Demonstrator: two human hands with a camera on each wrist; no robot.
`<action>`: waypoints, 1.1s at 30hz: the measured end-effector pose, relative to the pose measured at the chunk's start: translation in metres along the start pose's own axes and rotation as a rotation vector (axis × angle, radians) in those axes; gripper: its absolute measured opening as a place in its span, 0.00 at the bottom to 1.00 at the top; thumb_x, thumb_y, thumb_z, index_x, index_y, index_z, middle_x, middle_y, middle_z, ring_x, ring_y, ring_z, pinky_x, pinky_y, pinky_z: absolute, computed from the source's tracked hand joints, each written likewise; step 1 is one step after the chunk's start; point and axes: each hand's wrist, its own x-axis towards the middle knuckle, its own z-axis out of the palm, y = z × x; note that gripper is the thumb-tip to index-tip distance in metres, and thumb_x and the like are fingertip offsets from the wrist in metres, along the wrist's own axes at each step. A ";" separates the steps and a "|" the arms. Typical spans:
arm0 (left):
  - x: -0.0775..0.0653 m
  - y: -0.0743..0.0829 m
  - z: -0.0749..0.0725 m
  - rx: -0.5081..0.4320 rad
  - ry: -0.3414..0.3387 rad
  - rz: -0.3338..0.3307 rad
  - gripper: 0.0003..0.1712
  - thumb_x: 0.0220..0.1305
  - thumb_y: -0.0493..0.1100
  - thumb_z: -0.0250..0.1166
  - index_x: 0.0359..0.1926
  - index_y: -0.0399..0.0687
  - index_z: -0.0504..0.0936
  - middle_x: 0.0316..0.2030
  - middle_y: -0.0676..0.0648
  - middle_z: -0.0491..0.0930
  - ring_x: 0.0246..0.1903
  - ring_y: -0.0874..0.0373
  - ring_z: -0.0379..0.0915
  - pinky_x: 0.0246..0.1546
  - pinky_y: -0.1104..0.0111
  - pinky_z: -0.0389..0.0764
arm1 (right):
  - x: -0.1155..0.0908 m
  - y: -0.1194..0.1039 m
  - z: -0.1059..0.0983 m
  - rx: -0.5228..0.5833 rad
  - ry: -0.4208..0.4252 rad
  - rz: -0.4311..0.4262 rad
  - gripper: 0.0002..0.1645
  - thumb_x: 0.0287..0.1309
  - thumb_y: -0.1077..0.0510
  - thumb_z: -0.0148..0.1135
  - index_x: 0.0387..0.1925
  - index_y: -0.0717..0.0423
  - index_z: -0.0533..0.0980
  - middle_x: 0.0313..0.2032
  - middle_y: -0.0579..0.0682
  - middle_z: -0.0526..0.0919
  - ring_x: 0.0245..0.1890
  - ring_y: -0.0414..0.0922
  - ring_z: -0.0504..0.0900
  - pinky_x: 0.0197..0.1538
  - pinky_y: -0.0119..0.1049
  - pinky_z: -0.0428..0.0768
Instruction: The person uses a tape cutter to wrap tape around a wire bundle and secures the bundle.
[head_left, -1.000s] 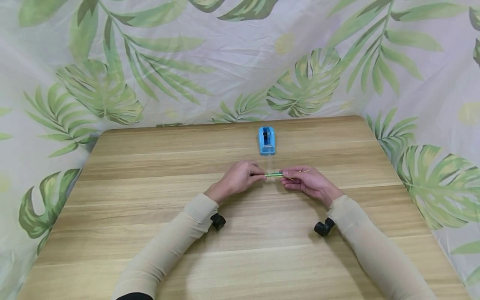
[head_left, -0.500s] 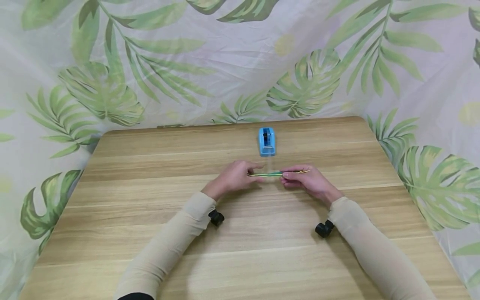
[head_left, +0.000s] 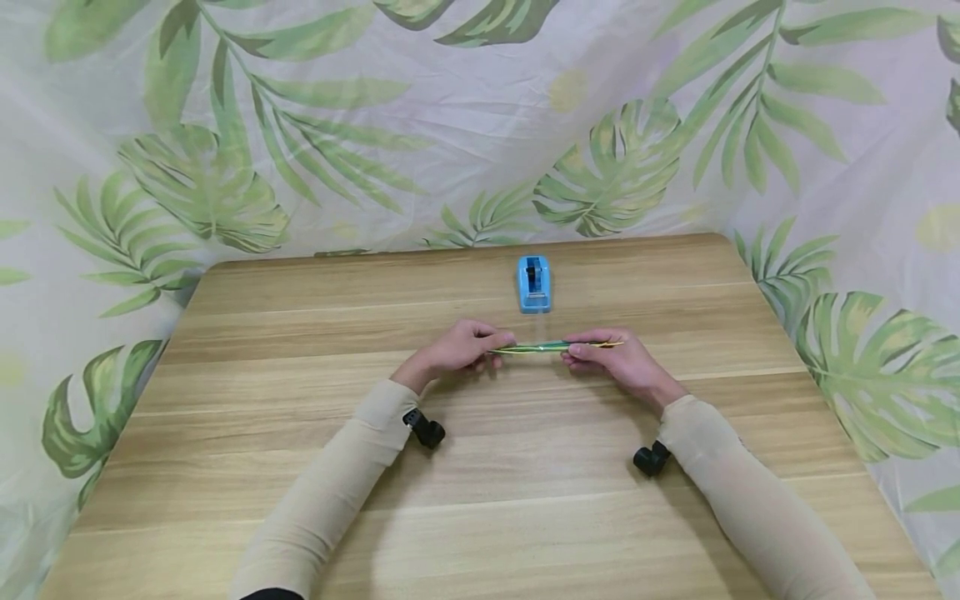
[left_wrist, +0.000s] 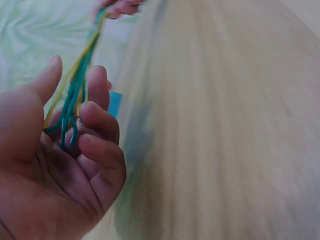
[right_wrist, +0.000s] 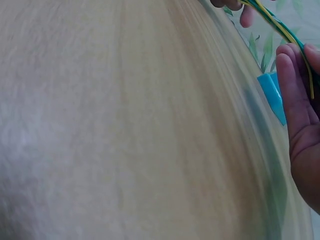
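A bundle of thin green and yellow wires [head_left: 534, 348] stretches sideways between the two hands, above the wooden table. My right hand [head_left: 621, 360] pinches it near its right end between thumb and fingers, with yellow tips poking out past them. Around the left end is my left hand [head_left: 459, 347]. In the left wrist view its thumb stands away from the loosely bent fingers [left_wrist: 102, 122], and the bent wire ends [left_wrist: 67, 122] lie loose between them. A shiny patch of clear tape shows at the bundle's middle. Just behind sits a blue tape dispenser [head_left: 534, 285].
The wooden table [head_left: 360, 308] reaches back to a leaf-patterned cloth [head_left: 450, 108]. A black wrist camera [head_left: 426, 428] hangs at the left sleeve and another black camera [head_left: 651, 458] at the right one.
My left hand let go of its pinch on the wires and shifted left, exposing more of them. The right hand has stayed nearly in place. The clear strip behind the bundle looks fainter.
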 end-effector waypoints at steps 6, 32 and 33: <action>0.001 -0.001 -0.005 -0.279 -0.071 -0.136 0.30 0.76 0.60 0.54 0.61 0.41 0.80 0.28 0.48 0.80 0.17 0.62 0.65 0.16 0.73 0.66 | 0.000 -0.002 0.003 -0.014 0.012 -0.014 0.20 0.63 0.67 0.67 0.54 0.75 0.78 0.43 0.64 0.86 0.43 0.52 0.88 0.52 0.46 0.82; 0.002 0.003 0.006 -0.471 0.013 -0.193 0.14 0.73 0.41 0.63 0.52 0.37 0.82 0.23 0.50 0.73 0.16 0.64 0.56 0.15 0.75 0.62 | 0.001 -0.007 -0.001 -0.339 -0.007 -0.149 0.16 0.63 0.60 0.69 0.51 0.62 0.83 0.41 0.63 0.86 0.42 0.56 0.85 0.46 0.39 0.84; 0.001 0.003 0.007 -0.466 0.020 -0.192 0.13 0.72 0.40 0.63 0.52 0.36 0.82 0.23 0.50 0.73 0.16 0.64 0.56 0.15 0.75 0.62 | 0.002 -0.007 -0.001 -0.329 -0.010 -0.156 0.16 0.63 0.61 0.69 0.52 0.63 0.83 0.41 0.64 0.86 0.41 0.57 0.85 0.45 0.41 0.85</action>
